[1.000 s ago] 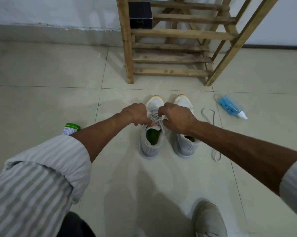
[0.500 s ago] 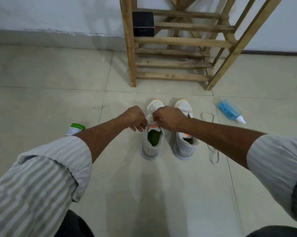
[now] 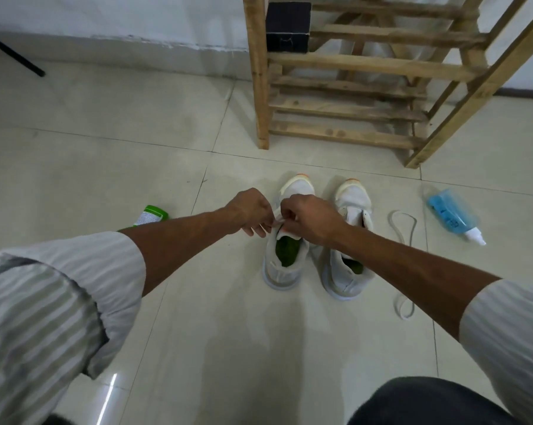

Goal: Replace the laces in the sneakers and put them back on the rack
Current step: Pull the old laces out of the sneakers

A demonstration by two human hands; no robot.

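Note:
Two pale grey sneakers with green insoles stand side by side on the tiled floor, toes toward the rack. Over the left sneaker point(image 3: 285, 265) my left hand point(image 3: 248, 211) and my right hand point(image 3: 309, 219) meet, each pinching the lace at the top of the tongue. The lace itself is mostly hidden by my fingers. The right sneaker point(image 3: 349, 271) has its tongue pulled up, and my right forearm crosses it. A loose white lace point(image 3: 404, 262) lies on the floor to its right. The wooden shoe rack point(image 3: 363, 64) stands behind the sneakers.
A black box point(image 3: 288, 27) sits on a rack shelf at the left. A blue spray bottle point(image 3: 452, 214) lies on the floor to the right of the loose lace. A green-capped container point(image 3: 150, 215) lies left of my left forearm. A dark rod point(image 3: 13, 55) leans at far left.
My hands have drawn closer together over the left sneaker's tongue. The view has shifted so the rack sits lower and nearer; a foot seen at the bottom earlier is gone.

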